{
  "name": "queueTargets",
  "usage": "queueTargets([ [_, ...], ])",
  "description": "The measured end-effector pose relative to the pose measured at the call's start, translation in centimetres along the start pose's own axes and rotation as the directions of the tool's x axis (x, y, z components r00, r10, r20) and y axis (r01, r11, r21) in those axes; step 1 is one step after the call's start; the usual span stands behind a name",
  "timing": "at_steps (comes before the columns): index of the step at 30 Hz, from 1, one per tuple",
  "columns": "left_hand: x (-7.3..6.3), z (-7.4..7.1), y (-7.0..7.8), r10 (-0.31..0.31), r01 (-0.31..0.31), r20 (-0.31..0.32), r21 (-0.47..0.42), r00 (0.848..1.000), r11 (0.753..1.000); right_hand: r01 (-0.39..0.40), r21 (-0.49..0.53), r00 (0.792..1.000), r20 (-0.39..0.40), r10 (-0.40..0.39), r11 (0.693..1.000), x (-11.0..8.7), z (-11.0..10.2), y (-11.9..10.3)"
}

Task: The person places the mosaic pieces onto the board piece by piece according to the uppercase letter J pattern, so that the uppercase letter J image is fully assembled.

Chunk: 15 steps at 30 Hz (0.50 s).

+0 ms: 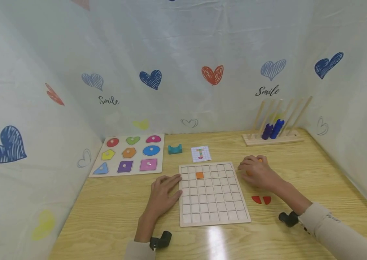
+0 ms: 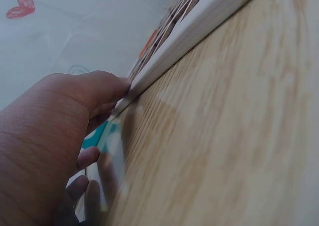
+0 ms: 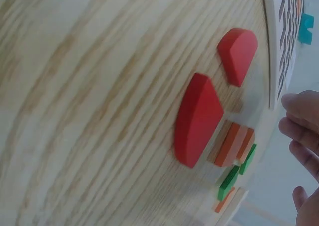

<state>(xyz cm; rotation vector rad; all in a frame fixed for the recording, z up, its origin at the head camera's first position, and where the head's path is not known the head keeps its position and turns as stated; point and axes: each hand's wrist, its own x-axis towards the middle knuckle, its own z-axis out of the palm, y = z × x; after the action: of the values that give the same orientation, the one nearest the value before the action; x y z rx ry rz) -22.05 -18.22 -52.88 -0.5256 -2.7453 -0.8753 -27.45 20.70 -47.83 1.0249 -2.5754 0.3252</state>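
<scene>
A wooden grid board [image 1: 215, 223] lies on the table with one orange square tile [image 1: 200, 175] in an upper cell. My left hand [image 1: 162, 195] rests at the board's left edge. In the left wrist view its thumb [image 2: 112, 86] touches the side of the board. To the board's right, my right hand [image 1: 259, 174] hovers over orange blocks [image 1: 260, 160], which it partly hides. The right wrist view shows those orange blocks [image 3: 231, 145] and green blocks [image 3: 228, 183] beside its fingers, with no piece visible in its grasp. Two red quarter-round pieces [image 1: 267, 200] lie nearer me.
A small card with a coloured pattern [image 1: 205, 153] lies behind the board, beside a teal arched block [image 1: 175, 149]. At the back left is a shape puzzle board [image 1: 131, 172]. A peg stand [image 1: 272, 142] with blue and purple beads stands at the back right.
</scene>
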Motion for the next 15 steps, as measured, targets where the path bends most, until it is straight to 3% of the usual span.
queueTargets([
  [15,0.0,0.0,-0.1,0.005,-0.005,0.003,0.001,1.0,1.0,-0.06,-0.05,0.997,0.035,0.062,0.997,-1.4,0.0,1.6],
])
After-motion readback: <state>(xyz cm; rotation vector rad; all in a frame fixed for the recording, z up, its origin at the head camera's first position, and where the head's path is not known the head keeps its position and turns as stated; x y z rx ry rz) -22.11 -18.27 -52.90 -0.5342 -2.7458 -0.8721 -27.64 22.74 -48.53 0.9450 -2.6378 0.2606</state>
